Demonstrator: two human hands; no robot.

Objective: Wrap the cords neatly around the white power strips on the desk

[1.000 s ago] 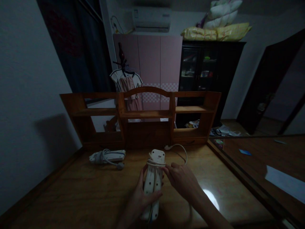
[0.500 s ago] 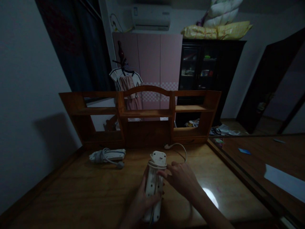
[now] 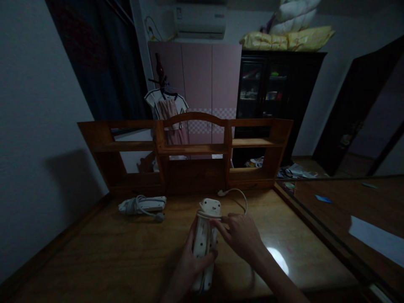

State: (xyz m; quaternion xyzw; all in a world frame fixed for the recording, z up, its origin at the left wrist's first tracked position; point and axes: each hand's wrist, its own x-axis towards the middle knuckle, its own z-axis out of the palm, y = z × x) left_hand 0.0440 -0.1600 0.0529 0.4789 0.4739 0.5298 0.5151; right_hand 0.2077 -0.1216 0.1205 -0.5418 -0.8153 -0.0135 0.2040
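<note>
My left hand (image 3: 191, 263) is wrapped round the lower half of a white power strip (image 3: 205, 229), holding it upright on the wooden desk (image 3: 126, 256). My right hand (image 3: 241, 235) pinches the strip's white cord (image 3: 237, 198) against its upper right side, where a few turns are wound round the body. The cord's free end arcs back to a plug (image 3: 221, 194) lying near the shelf unit. A second white power strip (image 3: 143, 205), with its cord bundled, lies to the left.
A wooden shelf unit (image 3: 192, 155) stands along the desk's far edge. To the right lies another dark wooden surface (image 3: 347, 210) with white paper (image 3: 375, 240) on it. Behind are a pink wardrobe, a dark cabinet and hanging clothes. The room is dim.
The strip has tilted slightly and my right hand's fingers have shifted along the wound cord at its upper part. The view has barely moved.
</note>
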